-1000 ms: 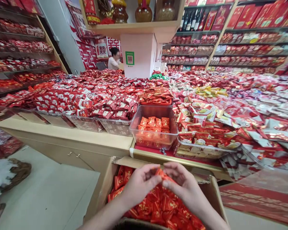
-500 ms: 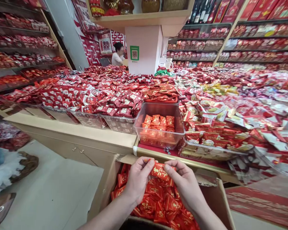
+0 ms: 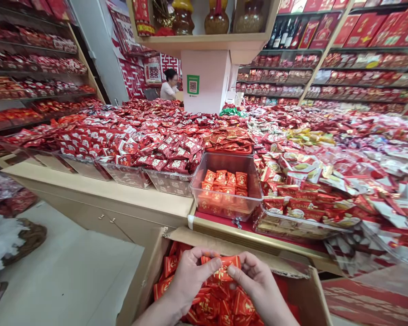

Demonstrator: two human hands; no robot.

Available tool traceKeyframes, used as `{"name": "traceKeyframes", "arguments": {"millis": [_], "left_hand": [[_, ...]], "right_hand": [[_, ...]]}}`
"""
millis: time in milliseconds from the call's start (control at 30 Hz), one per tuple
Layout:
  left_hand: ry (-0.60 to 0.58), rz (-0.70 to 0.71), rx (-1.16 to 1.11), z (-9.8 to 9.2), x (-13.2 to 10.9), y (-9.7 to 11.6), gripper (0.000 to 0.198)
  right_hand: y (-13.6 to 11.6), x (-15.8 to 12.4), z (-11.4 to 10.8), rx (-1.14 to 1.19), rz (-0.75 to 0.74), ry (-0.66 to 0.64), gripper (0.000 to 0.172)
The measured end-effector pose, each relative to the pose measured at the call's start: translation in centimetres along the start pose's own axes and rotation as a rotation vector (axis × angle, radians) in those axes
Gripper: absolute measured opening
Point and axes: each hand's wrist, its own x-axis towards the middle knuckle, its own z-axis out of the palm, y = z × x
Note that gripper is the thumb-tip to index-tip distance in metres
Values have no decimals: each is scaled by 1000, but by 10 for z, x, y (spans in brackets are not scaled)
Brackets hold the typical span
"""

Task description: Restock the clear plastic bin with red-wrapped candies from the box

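Observation:
A red candy packet with gold lettering is pinched between both hands above an open cardboard box. My left hand grips its left side, thumb on the front. On the right side, my right hand presses its thumb against the wrapper, fingers curled behind. Loose red packets of the same look fill the box below. Beyond the box, a clear plastic bin on the counter holds rows of similar small packets standing upright.
Bins heaped with red and white packets line the counter to the left; durian-labelled packets fill a tray at right. A pillar with a QR sign rises behind. A person sits at the back. Stocked shelves stand on both sides.
Both hands have lowered slightly toward the box with the packet, and the right hand has come closer to the left. The view has tilted up a little.

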Motion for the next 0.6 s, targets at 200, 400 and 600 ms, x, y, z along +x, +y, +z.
{"name": "traceKeyframes", "arguments": {"millis": [200, 400, 600], "left_hand": [[-110, -120, -245, 1, -2, 8, 29], [-170, -21, -110, 4, 1, 17, 32], [-177, 67, -48, 5, -2, 14, 33]], "right_hand": [[-20, 8, -7, -109, -11, -9, 32], [-39, 16, -6, -170, -40, 69, 34], [-28, 13, -2, -95, 0, 90, 33]]}}
